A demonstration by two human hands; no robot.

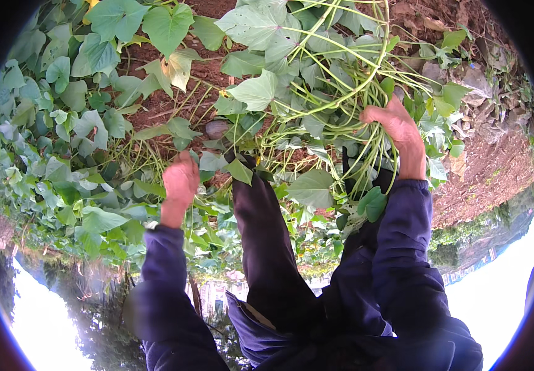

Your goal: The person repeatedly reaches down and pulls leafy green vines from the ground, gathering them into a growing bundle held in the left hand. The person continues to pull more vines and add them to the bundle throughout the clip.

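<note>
My right hand (399, 125) is closed around a thick bundle of long green vine stems (341, 102), which look like sweet potato vines. Broad leaves (264, 35) hang from the bundle, and one long stem arches above it. To the left, my left hand (181, 178) is low among the rooted vines, its fingers curled beside a small leaf (181, 127). Whether it grips a stem is hidden. A rounded brownish-purple lump (217, 129), a stone or a tuber, lies on the soil between my hands.
Dense vines (86, 153) cover the ground on the left. Reddish-brown soil (197, 69) shows between leaves. Stones (475, 86) and a bare soil slope (485, 167) lie on the right. My dark-trousered legs (262, 222) stand among the foliage.
</note>
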